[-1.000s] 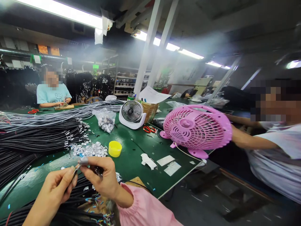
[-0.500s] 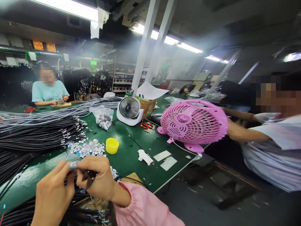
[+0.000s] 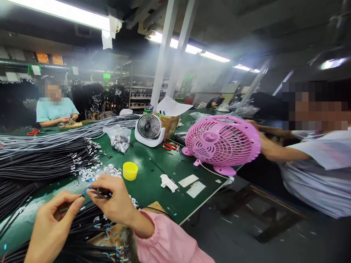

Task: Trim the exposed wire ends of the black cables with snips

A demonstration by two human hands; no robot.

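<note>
My left hand (image 3: 52, 221) pinches the end of a black cable (image 3: 83, 195) between thumb and forefinger. Blue wire (image 3: 87, 190) shows at that end, where the fingertips of my right hand (image 3: 117, 204) close on it. A slim dark metal tool (image 3: 100, 196) also lies in my right hand; its kind is partly hidden by the fingers. Beneath both hands is a bundle of black cables (image 3: 82, 223) with coloured wire ends (image 3: 120, 252). Just beyond them lies a heap of silvery foil pieces (image 3: 102, 171).
Grey cables (image 3: 68, 133) and black cables (image 3: 41, 160) cover the table's left. A yellow tub (image 3: 130, 171), bag (image 3: 120, 140), white fan (image 3: 149, 129), red-handled scissors (image 3: 170, 146) and pink fan (image 3: 222, 142) stand beyond. Co-workers sit far left (image 3: 57, 109) and right (image 3: 315, 164).
The silvery wrap seen at the cable end between my fingers no longer shows there; blue wire is visible instead. My left hand has moved slightly down and left.
</note>
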